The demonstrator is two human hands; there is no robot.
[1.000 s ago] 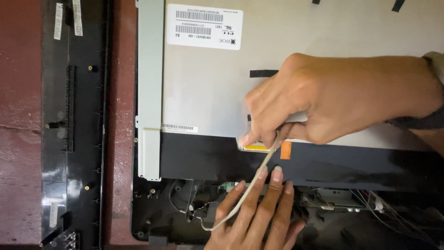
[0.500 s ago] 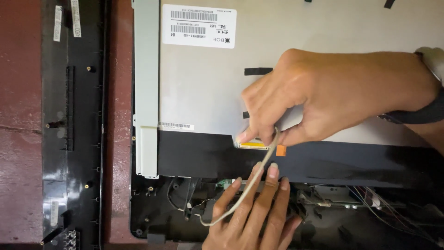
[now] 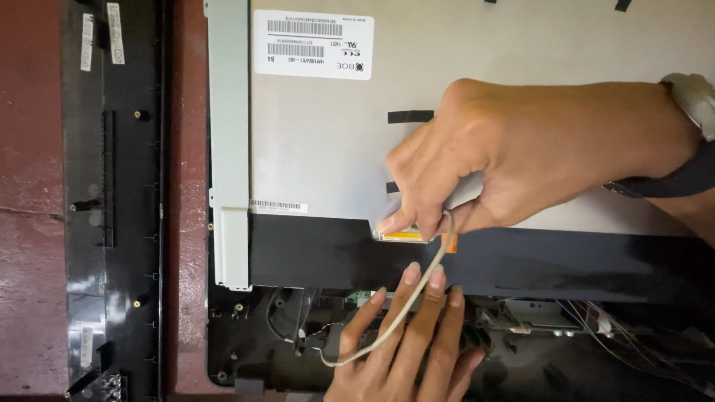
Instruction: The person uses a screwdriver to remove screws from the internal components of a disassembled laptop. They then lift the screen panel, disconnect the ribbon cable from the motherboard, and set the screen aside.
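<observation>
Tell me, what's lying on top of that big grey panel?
On the grey panel: a white label, black tape strips and the right hand pinching a pale cable. The connector beneath its fingers is mostly hidden.

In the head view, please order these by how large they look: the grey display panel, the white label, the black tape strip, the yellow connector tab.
1. grey display panel
2. white label
3. black tape strip and yellow connector tab: they look alike, and fingers partly hide the tab.

A thin, pale cable [image 3: 406, 309] runs from the yellow connector [image 3: 406, 235] at the near edge of the grey panel [image 3: 328, 149], curving down and left into a loop over the black chassis [image 3: 283, 327]. The panel lies flat, back up, with a white label far left and black tape strips.
</observation>
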